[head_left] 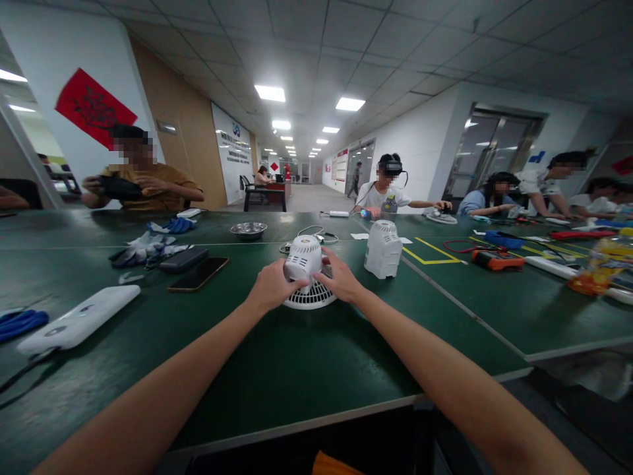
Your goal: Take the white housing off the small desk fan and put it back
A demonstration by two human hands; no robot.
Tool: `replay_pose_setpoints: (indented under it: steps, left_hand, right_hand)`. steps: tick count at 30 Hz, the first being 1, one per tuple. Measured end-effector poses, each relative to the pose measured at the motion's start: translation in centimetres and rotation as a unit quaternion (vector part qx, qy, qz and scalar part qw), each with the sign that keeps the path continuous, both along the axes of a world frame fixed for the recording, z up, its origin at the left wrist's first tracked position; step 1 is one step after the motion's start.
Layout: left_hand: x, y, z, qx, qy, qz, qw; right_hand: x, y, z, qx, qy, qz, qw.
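Note:
A small white fan lies face down on the green table, its round grille flat on the surface. Its white motor housing stands up between my hands. My left hand is closed around the left side of the housing. My right hand grips its right side, fingers curled against it. A second white fan part stands upright just to the right, apart from my hands. A cable runs off behind the fan.
To the left lie a black phone, a dark case, gloves and a white device. A metal bowl sits farther back. An orange tool and yellow tape marks lie right. Several people sit around the table.

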State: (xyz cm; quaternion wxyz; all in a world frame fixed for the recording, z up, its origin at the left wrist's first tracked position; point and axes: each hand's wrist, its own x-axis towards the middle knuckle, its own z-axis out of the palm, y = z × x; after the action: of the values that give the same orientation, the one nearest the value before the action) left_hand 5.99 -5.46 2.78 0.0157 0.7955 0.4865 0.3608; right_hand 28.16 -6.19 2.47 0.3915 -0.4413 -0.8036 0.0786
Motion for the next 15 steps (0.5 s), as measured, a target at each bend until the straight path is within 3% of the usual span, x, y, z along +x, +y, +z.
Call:
replay_pose_setpoints:
  steps: [7,15]
  left_hand:
    - [-0.53,0.15,0.26,0.013,0.046,-0.043,0.998]
    - [-0.89,0.34,0.21,0.003,0.026,-0.107,0.994]
  right_hand:
    - [-0.14,-0.66,0.29,0.005,0.005,0.040,0.999]
    - [0.04,-0.60,0.31,0.026,-0.017,0.044,0.999]
